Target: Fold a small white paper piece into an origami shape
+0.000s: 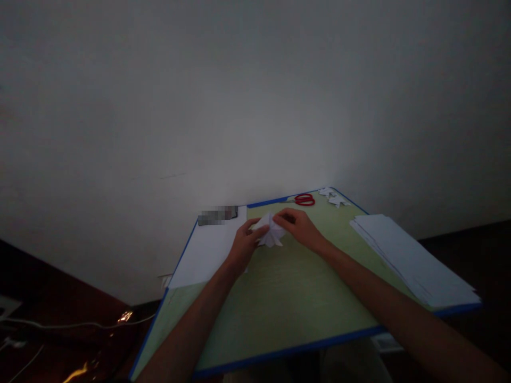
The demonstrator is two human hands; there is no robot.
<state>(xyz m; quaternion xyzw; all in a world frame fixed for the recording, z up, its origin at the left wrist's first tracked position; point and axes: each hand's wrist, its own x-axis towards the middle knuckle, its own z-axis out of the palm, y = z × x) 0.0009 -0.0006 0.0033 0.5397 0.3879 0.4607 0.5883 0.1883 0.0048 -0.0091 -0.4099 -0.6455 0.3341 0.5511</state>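
A white folded paper piece [272, 234] with pleats and pointed lower edges is held between both hands, a little above the table. My left hand [246, 238] grips its left side, the thumb laid across the front. At its upper right, the bent fingers of my right hand [296, 222] pinch the paper. Some of the paper is covered by the fingers.
The green table [303, 298] has a blue edge and meets a pale wall. Red-handled scissors [304, 200] and small folded paper shapes [337, 201] lie at the back. A paper stack [411, 260] is at right; a white sheet [207, 255] and a blurred-out object [217, 215] are at left.
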